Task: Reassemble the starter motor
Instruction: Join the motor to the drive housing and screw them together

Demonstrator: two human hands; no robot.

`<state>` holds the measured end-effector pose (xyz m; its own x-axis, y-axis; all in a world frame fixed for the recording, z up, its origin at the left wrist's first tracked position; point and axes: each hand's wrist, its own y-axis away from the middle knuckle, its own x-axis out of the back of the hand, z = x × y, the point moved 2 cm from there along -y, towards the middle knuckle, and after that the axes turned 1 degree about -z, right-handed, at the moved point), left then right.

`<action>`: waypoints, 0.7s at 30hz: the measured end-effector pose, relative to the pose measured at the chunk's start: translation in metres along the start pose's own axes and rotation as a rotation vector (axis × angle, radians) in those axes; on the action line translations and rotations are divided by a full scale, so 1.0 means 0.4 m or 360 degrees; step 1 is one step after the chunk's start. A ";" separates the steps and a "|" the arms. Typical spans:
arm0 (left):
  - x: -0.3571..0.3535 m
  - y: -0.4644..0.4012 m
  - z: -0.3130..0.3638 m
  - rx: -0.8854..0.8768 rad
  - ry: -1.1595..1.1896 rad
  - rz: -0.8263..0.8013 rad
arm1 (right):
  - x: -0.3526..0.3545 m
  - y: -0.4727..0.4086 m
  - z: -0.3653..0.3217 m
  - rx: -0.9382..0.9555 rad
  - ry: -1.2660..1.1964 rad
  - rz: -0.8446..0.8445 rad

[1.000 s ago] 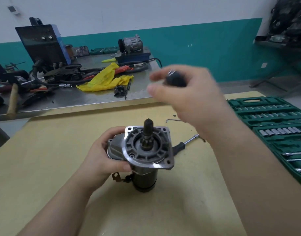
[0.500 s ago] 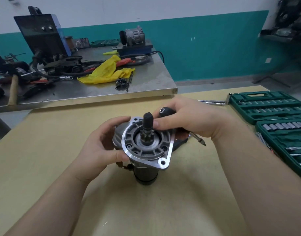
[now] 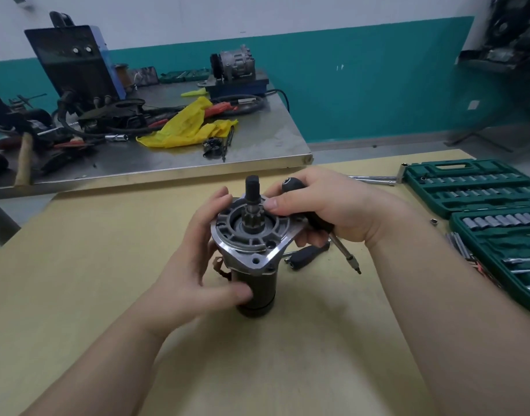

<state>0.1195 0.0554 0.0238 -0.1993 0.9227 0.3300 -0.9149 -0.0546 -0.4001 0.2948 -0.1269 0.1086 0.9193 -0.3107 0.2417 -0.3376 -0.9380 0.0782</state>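
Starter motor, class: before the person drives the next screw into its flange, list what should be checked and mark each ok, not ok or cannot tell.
1. Starter motor upright on the wooden table: ok.
2. Left hand steadies the body: ok.
3. Right hand holds the screwdriver: ok.
4. Bit aimed at a flange hole: not ok, the tip points away to the right.
5. Screw seated in the hole: cannot tell.
6. Socket set open beside the work: ok.
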 end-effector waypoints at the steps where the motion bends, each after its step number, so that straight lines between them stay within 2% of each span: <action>1: -0.016 -0.003 0.000 -0.0022 -0.0058 0.0045 | 0.000 0.000 0.002 0.0000 -0.0002 -0.0001; 4: -0.056 -0.013 -0.008 -0.0178 -0.0188 0.0270 | -0.012 -0.006 0.004 0.0007 -0.0031 -0.0044; 8: -0.071 -0.015 -0.006 -0.0343 -0.0180 0.0482 | -0.026 -0.013 0.004 -0.0040 0.0064 -0.0022; 11: -0.072 -0.012 0.003 -0.0388 -0.0174 0.0509 | 0.002 -0.016 0.021 -0.0181 0.0359 0.0278; 13: -0.075 -0.010 0.008 -0.0389 -0.0206 0.0521 | 0.026 -0.020 0.046 -0.0370 0.0733 0.0532; 14: -0.077 -0.009 0.009 -0.0371 -0.0210 0.0535 | 0.031 -0.022 0.059 -0.0448 0.0920 0.0574; 16: -0.077 -0.005 0.010 -0.0334 -0.0203 0.0559 | 0.028 -0.029 0.086 -0.0538 0.1115 0.0431; 19: -0.075 -0.004 0.009 -0.0284 -0.0187 0.0567 | -0.005 -0.038 0.111 -0.0601 0.1158 0.0093; 21: -0.075 -0.005 0.007 -0.0286 -0.0213 0.0578 | -0.035 -0.049 0.119 -0.0640 0.1230 -0.0032</action>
<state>0.1264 0.0269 0.0172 -0.5518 0.7977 0.2434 -0.7036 -0.2886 -0.6494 0.2984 -0.1113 0.0576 0.5800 0.0336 0.8139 -0.5027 -0.7715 0.3900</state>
